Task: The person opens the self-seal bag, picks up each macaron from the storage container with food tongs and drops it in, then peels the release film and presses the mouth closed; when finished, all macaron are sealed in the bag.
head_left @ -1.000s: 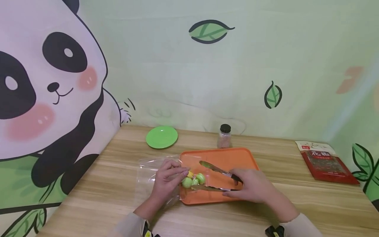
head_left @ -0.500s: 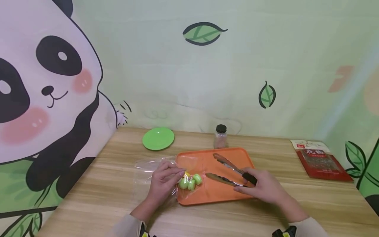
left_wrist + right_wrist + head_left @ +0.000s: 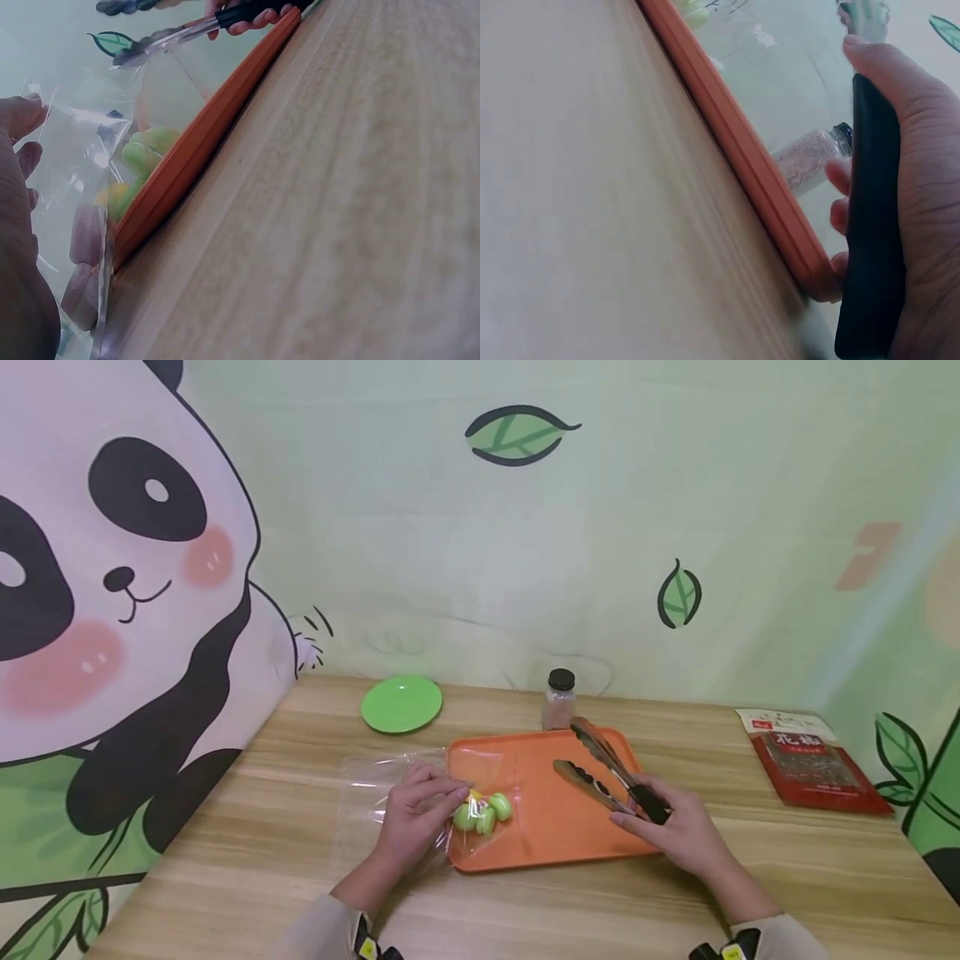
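My left hand (image 3: 416, 814) pinches the clear plastic bag (image 3: 367, 789) by its mouth, which overlaps the left end of the orange tray (image 3: 566, 847). Several green macarons (image 3: 486, 821) and something yellow (image 3: 474, 795) lie at that end, seen through the film. In the left wrist view, two purple pieces, apparently macarons (image 3: 88, 234), show within the bag. My right hand (image 3: 686, 831) grips metal tongs by the black handle (image 3: 874, 225). The tong tips are spread apart above the tray's right half, with nothing between them.
Behind the tray stands a black-capped jar (image 3: 558, 702) of pinkish grains. A green plate (image 3: 402, 704) sits at the back left. Toward the right edge of the wooden table (image 3: 570, 910) lies a red packet (image 3: 817, 768). A panda-printed backdrop rises behind.
The tongs have moved away from the green macarons, to the right and back, and their tips have lifted. My left hand keeps hold of the bag in nearly the same place.
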`<action>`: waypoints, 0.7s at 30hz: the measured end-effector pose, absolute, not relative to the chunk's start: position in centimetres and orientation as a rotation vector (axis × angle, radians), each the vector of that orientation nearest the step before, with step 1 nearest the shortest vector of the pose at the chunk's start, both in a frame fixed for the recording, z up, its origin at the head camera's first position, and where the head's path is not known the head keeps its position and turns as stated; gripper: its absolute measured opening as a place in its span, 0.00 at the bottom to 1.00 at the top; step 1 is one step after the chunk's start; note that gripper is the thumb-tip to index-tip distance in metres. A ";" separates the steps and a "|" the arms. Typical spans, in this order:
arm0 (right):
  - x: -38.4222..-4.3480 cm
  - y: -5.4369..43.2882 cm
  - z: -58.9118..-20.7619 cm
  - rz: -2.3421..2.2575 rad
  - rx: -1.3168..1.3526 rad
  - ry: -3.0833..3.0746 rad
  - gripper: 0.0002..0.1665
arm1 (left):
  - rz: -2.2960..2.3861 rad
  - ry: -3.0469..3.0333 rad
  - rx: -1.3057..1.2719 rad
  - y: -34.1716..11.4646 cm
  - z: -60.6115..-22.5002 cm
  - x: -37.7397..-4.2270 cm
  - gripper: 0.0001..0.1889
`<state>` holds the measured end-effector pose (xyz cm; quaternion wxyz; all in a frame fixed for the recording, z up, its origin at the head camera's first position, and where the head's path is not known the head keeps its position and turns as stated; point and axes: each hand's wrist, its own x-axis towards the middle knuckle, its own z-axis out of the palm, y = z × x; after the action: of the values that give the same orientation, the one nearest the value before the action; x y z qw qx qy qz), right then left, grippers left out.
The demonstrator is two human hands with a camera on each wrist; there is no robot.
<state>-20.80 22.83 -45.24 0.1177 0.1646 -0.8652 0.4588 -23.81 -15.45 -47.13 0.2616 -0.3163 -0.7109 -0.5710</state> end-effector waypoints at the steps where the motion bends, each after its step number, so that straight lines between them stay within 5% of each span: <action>1: -20.7 22.9 -45.3 1.353 0.476 -2.510 0.24 | -1.546 -1.929 -0.854 -15.4 -47.1 -23.8 0.07; 21: -20.5 23.4 -45.6 1.294 0.470 -2.478 0.24 | -1.620 -2.003 -0.949 -14.6 -44.3 -21.8 0.05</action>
<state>-20.51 23.45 -45.61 0.1528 0.1638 -0.8640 0.4510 -21.80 -14.59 -44.32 0.1968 -0.3391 -0.7154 -0.5784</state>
